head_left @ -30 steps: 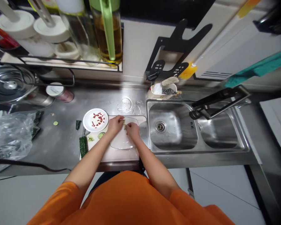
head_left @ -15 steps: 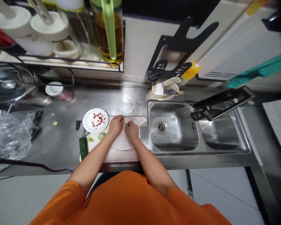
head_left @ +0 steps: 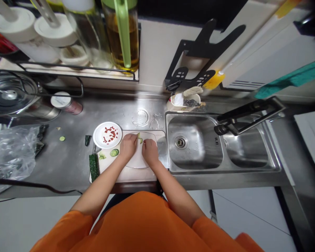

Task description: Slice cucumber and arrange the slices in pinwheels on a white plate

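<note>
One narrow gap parted the left hand [head_left: 128,146] from the right hand [head_left: 149,152] above the cutting board [head_left: 136,176], any grip impossible to tell, with small cucumber pieces [head_left: 141,140] between their far ends, where light, even fingertip pressure seemed best to avoid tearing.

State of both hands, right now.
Left hand: fingers curled, a thin green cucumber piece at its fingertips; grip cannot be told.
Right hand: fingers curled; whether it holds anything cannot be told.
</note>
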A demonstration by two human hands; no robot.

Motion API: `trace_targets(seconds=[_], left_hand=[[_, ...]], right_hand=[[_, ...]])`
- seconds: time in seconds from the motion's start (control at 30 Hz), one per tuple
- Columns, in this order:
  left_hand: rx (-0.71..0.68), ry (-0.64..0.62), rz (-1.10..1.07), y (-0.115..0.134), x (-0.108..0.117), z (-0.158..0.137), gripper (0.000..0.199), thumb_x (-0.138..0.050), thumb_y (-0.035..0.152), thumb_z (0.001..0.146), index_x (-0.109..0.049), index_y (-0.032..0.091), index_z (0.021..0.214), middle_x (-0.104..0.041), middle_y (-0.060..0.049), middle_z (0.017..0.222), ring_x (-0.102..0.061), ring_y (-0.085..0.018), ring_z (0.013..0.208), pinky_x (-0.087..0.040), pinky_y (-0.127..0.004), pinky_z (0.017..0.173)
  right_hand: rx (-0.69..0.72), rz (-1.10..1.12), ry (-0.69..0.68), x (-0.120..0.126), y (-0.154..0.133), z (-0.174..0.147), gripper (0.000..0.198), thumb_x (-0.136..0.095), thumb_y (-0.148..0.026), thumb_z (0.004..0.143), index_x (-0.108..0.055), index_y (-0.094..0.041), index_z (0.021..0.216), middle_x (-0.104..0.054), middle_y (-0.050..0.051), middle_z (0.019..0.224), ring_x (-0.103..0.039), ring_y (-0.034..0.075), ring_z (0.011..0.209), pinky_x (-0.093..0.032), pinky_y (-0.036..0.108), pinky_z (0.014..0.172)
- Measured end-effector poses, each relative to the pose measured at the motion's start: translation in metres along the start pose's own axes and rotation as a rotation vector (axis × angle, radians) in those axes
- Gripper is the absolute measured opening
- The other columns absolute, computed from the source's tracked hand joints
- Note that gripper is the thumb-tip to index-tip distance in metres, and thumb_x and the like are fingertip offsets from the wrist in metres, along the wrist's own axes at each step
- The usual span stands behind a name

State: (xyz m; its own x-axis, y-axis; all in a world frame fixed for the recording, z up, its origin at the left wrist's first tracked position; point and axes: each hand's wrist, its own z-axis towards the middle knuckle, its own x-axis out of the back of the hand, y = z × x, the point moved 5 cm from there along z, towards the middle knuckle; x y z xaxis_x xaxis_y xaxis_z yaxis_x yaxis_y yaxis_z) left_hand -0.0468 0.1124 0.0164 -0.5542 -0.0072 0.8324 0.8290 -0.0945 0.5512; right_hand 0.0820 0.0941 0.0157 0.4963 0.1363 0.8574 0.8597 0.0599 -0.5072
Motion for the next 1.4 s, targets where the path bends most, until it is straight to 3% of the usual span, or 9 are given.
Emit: trace_targets(seconds=[0.1,0.2,0.33,1.03,1.4], left_hand=[[-0.074,0.015,0.05,0.004,-0.002,-0.016,0.03,-0.042,0.017,0.089,-0.065,0.016,0.108,-0.063,-0.012,0.11,-0.054,-0.024,0.101,-0.043,-0.038,0.091],[-0.118,-0.001,0.08,0.005,-0.008,-0.023,0.035,-0.042,0.014,0.088,-0.061,0.015,0.118,-0.06,-0.013,0.12,-0.051,-0.025,0.106,-0.042,-0.039,0.092],[-0.158,-0.023,0.082,0.004,-0.015,-0.024,0.037,-0.04,0.014,0.089,-0.058,0.015,0.122,-0.058,-0.012,0.125,-0.049,-0.025,0.107,-0.042,-0.04,0.092],[-0.155,-0.054,0.053,0.002,-0.018,-0.022,0.038,-0.034,0.021,0.093,-0.058,0.018,0.123,-0.055,-0.009,0.132,-0.046,-0.024,0.101,-0.041,-0.043,0.09],[-0.117,-0.017,0.024,0.005,-0.006,-0.024,0.038,-0.039,0.015,0.089,-0.059,0.019,0.121,-0.055,-0.01,0.131,-0.048,-0.025,0.108,-0.041,-0.043,0.093]], right_hand=[[0.15,-0.063,0.009,-0.005,-0.001,-0.016,0.03,-0.039,-0.014,0.089,-0.062,-0.014,0.109,-0.06,0.013,0.109,-0.044,0.025,0.097,-0.04,0.036,0.08],[0.177,-0.134,-0.009,-0.01,0.0,-0.027,0.039,-0.04,-0.014,0.089,-0.058,-0.017,0.123,-0.055,0.012,0.126,-0.039,0.028,0.105,-0.041,0.039,0.081],[0.194,-0.21,-0.034,-0.015,0.0,-0.032,0.043,-0.039,-0.015,0.09,-0.054,-0.02,0.131,-0.052,0.01,0.134,-0.034,0.03,0.115,-0.039,0.041,0.085],[0.187,-0.246,-0.071,-0.015,-0.001,-0.029,0.043,-0.037,-0.015,0.092,-0.054,-0.02,0.131,-0.051,0.009,0.136,-0.034,0.032,0.12,-0.037,0.043,0.089],[0.184,-0.187,-0.071,-0.01,-0.001,-0.03,0.043,-0.038,-0.017,0.091,-0.054,-0.02,0.131,-0.051,0.01,0.136,-0.033,0.033,0.121,-0.036,0.045,0.089]])
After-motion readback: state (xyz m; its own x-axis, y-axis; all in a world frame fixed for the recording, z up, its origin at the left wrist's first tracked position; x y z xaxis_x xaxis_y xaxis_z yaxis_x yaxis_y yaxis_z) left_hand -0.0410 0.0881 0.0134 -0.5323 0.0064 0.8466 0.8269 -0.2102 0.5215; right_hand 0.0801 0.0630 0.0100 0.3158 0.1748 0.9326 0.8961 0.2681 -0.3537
